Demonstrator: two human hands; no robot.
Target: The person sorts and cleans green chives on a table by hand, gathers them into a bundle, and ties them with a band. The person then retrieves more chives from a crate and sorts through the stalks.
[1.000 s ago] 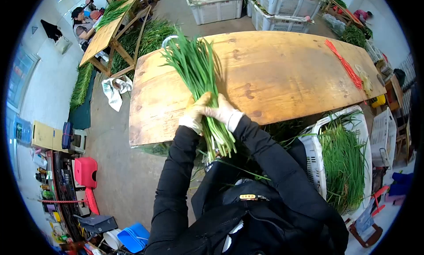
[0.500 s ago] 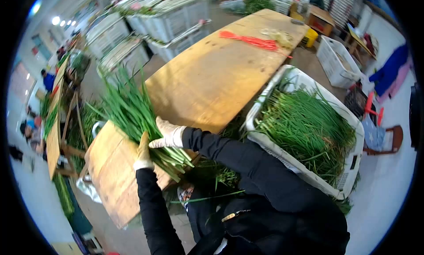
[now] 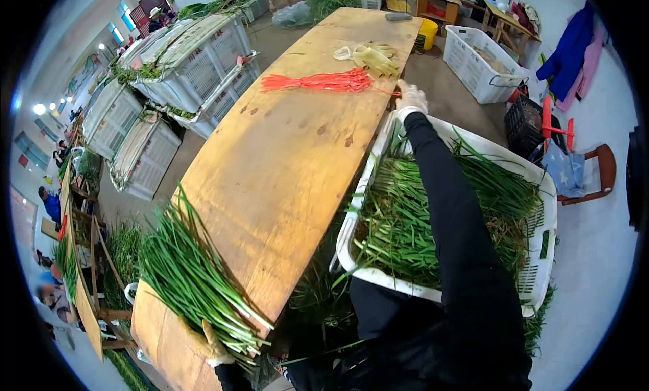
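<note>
While the left hand [image 3: 215,343] lies against chives [image 3: 193,276] at seven o'clock, the right hand [image 3: 411,100], at one o'clock, hangs beside red ties [image 3: 318,81], both grips impossible to tell.

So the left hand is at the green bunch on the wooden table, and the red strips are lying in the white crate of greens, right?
Not quite: the head view shows the red strips lying on the wooden table, not in the white crate of greens. The left hand is indeed at the green bunch there.
</note>
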